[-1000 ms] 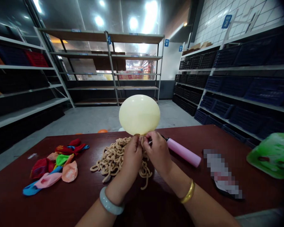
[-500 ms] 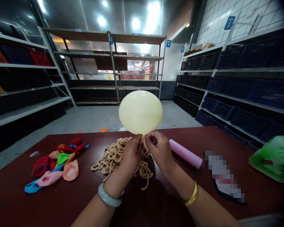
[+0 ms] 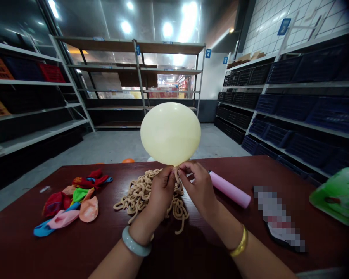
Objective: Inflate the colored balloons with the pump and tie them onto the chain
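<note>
A pale yellow inflated balloon [image 3: 170,133] stands upright over the table, its neck pointing down between my hands. My left hand [image 3: 163,188] is closed, thumb and fingers pinching at the balloon's neck. From the right, my right hand [image 3: 198,180] pinches a thick beige cord close against the same neck. A short stretch of that cord hangs down between the hands. Beneath and behind my left hand lies a loose heap of the same beige cord [image 3: 141,190], partly hidden by it. The fingertips cover the exact point where cord and neck meet.
Several uninflated balloons [image 3: 88,209] lie on the left of the dark red table [image 3: 84,255]. To the right are a pink cylinder [image 3: 231,190], a blurred-out flat object [image 3: 279,219] and a green plastic pouch [image 3: 337,197]. Shelves with crates [image 3: 296,106] stand beyond.
The balloon has come slightly closer and up, looking larger and a little further left. Both hands keep their pinch at its neck, with small finger shifts.
</note>
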The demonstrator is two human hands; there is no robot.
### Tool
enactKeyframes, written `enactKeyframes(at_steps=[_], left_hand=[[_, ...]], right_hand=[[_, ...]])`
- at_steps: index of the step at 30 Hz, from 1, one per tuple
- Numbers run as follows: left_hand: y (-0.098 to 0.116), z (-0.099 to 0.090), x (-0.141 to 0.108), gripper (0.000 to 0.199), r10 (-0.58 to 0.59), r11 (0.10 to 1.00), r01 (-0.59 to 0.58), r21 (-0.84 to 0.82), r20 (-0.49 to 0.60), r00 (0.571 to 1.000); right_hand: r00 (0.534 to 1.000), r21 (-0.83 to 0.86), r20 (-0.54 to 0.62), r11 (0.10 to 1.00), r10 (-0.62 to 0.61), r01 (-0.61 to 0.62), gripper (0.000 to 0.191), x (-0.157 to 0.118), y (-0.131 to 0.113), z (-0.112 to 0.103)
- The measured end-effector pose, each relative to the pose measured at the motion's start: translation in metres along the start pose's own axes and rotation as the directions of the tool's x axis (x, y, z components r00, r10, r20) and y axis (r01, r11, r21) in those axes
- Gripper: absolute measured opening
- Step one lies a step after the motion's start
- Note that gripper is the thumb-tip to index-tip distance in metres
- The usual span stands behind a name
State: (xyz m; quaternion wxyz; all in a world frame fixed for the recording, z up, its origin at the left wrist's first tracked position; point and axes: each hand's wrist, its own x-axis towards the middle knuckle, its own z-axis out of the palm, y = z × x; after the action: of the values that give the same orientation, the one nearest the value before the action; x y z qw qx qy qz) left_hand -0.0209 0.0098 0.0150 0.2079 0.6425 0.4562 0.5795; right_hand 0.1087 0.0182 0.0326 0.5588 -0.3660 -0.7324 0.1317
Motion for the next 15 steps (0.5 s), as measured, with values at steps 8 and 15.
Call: enactKeyframes(at_steps=[8,15], left_hand=[[-0.0009,0.0048,-0.0031,0.022,-0.112,0.965,0.108,-0.237,-0.002,0.994],[0.001,0.0027,-0.0034,0.022,-0.088,0.971,0.087,-0.222,0.005,0.996]], right_hand=[[0.987,-0.072,0.045,0.985,-0.156,0.159,0.009,0.0002,-0.0035,-0.0013],[0.984,-0.071,-0.032,0.982,-0.175,0.172,0.008,-0.0026,-0.0026,-0.0048]])
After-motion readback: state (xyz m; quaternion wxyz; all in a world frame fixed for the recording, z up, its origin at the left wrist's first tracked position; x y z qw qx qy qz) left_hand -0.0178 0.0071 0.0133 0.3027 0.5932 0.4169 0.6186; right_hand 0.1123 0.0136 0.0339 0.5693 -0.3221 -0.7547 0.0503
